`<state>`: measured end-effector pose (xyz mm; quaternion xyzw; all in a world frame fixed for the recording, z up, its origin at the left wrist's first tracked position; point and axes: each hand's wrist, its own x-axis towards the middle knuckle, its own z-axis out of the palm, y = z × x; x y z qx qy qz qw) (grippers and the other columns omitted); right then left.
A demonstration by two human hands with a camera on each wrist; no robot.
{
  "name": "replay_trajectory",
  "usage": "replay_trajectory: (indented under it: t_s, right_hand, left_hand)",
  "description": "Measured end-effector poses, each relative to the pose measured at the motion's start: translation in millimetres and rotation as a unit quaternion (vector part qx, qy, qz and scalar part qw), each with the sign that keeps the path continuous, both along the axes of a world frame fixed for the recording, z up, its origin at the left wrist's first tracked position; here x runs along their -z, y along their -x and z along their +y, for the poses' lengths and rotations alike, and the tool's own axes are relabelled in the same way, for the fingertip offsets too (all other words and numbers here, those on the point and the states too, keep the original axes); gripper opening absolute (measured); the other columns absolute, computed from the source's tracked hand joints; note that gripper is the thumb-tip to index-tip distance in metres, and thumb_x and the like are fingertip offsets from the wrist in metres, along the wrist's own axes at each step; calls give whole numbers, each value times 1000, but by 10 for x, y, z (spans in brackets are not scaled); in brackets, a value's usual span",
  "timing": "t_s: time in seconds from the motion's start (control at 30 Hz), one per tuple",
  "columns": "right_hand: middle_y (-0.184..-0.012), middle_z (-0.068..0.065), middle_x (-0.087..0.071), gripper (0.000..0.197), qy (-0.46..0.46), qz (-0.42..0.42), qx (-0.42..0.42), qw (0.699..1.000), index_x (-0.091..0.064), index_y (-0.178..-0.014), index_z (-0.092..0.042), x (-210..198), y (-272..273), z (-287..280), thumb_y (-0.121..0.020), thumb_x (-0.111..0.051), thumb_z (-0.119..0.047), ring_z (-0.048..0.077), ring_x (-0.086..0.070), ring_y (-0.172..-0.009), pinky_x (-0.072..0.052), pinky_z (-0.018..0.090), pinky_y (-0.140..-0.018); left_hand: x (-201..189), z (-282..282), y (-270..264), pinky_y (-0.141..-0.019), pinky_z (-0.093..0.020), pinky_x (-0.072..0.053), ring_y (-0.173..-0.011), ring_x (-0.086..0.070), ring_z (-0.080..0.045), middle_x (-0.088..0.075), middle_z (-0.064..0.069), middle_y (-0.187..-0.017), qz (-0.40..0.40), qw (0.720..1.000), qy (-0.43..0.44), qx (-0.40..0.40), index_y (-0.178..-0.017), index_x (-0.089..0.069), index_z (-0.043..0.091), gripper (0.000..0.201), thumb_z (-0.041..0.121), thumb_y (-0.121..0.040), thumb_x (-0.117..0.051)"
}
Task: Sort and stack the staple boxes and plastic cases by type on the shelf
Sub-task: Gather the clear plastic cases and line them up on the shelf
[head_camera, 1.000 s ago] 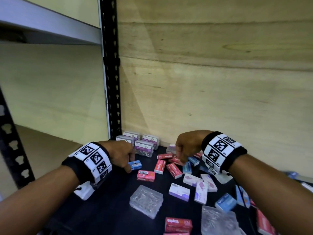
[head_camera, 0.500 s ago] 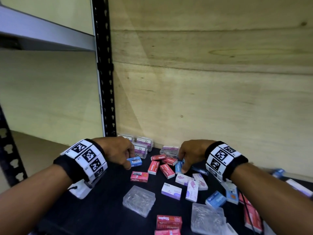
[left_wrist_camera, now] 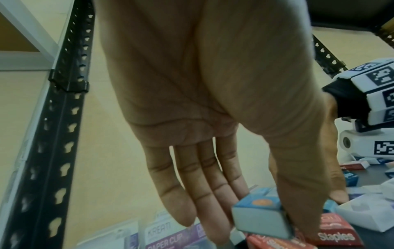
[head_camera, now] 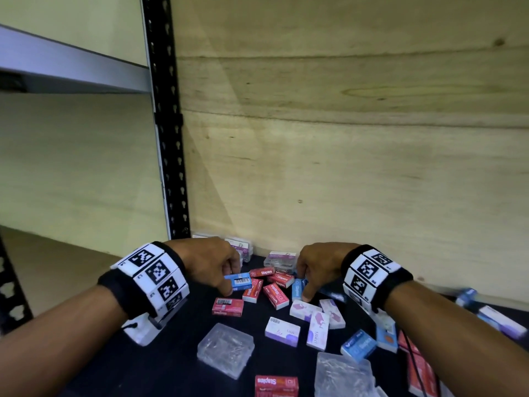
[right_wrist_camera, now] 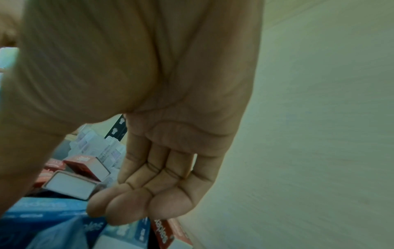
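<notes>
Small staple boxes lie scattered on the dark shelf [head_camera: 177, 353]: red ones [head_camera: 279, 295], white-and-purple ones [head_camera: 282, 330] and blue ones [head_camera: 357, 345]. My left hand [head_camera: 230, 282] pinches a blue staple box [head_camera: 239, 280] between thumb and fingers, just above the red boxes; the left wrist view shows this box [left_wrist_camera: 260, 217] in the same grip. My right hand [head_camera: 303, 285] has its fingers curled down onto another blue staple box [head_camera: 297, 289], with the thumb on its near side. Two clear plastic cases [head_camera: 226, 349] [head_camera: 343, 373] lie near the front.
Labelled paper clip cases [head_camera: 243, 247] [head_camera: 280, 259] stand at the back against the wooden panel [head_camera: 343, 167]. A black perforated upright [head_camera: 169, 138] rises at the back left. More boxes lie under my right forearm at the right [head_camera: 501, 322].
My right hand came down from over the red boxes onto the blue box. My left hand kept its blue box and shifted slightly right. The head view tilted upward.
</notes>
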<state>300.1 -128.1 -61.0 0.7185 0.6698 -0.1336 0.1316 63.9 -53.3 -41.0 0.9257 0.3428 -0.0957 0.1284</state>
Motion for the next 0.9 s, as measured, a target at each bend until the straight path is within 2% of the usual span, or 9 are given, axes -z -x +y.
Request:
replay_trajectory:
  t_s: [0.07, 0.17, 0.33, 0.43, 0.53, 0.6, 0.7, 0.8, 0.9]
  right_hand:
    - [-109, -3, -72, 55, 7, 6, 1, 1000, -72, -114, -19, -19, 38, 5, -70, -83, -49, 22, -66, -99, -55, 39, -90]
    - [-102, -7, -69, 56, -3, 13, 3, 1000, -71, -114, -19, -90, 50, -28, -69, -83, -49, 20, -65, -95, -54, 36, -90]
    - [-101, -4, -72, 49, -29, 35, 19, 999, -73, -111, -18, -235, -220, -286, -72, -81, -46, 18, -65, -92, -54, 32, -84]
    - [-89, -13, -67, 48, -45, 44, 50, 997, -72, -111, -19, -313, -453, -502, -72, -81, -46, 13, -62, -86, -49, 27, -79]
    - [-83, -18, -61, 49, -57, 34, 88, 994, -71, -114, -21, -377, -745, -776, -72, -81, -46, 12, -60, -87, -47, 27, -76]
    - [-87, -16, -62, 50, -61, 27, 113, 991, -69, -116, -22, -413, -929, -953, -73, -80, -45, 13, -60, -89, -46, 25, -72]
    - [-91, -14, -63, 49, -68, 16, 152, 986, -67, -115, -23, -462, -1226, -1259, -73, -79, -44, 14, -61, -92, -48, 28, -78]
    - [-90, -13, -62, 47, -69, 8, 187, 980, -62, -115, -24, -488, -1523, -1536, -75, -78, -44, 15, -61, -91, -49, 33, -85]
    - [-104, -8, -63, 52, -63, 3, 223, 973, -60, -118, -25, -506, -1799, -1809, -75, -78, -49, 17, -60, -96, -49, 34, -87]
  left_hand:
    - [-1, -1, -5, -77, -20, -51, -87, -64, -5, -67, 13, -98, 4, 1000, -3, 3, -110, -64, 26, 36, 34, -77, -77]
    - [-46, -35, -67, -72, -19, -49, -85, -63, -6, -67, 13, -99, 8, 1000, -16, 12, -111, -64, 27, 37, 35, -77, -77]
    - [-83, -180, -462, -68, -16, -44, -81, -60, -3, -65, 15, -94, 19, 998, -20, 56, -112, -62, 28, 38, 37, -78, -77]
    - [-92, -273, -725, -74, -21, -49, -86, -61, -6, -64, 15, -97, 26, 996, -31, 85, -114, -61, 28, 42, 41, -77, -76]
    - [-111, -413, -1044, -73, -22, -49, -82, -61, -6, -65, 15, -96, 18, 991, -38, 124, -115, -62, 27, 42, 39, -78, -76]
    - [-125, -517, -1240, -73, -23, -49, -80, -60, -5, -64, 16, -93, 15, 989, -44, 142, -113, -62, 28, 40, 39, -77, -76]
    - [-120, -689, -1605, -81, -32, -54, -85, -62, -9, -66, 14, -97, 7, 982, -54, 181, -109, -63, 30, 37, 40, -76, -75]
    - [-105, -873, -1945, -79, -30, -53, -83, -62, -9, -67, 12, -100, -5, 973, -58, 222, -111, -63, 28, 36, 39, -78, -74]
    - [-84, -1064, -2289, -74, -27, -51, -81, -60, -10, -67, 11, -103, -10, 964, -57, 259, -115, -62, 26, 39, 39, -80, -73]
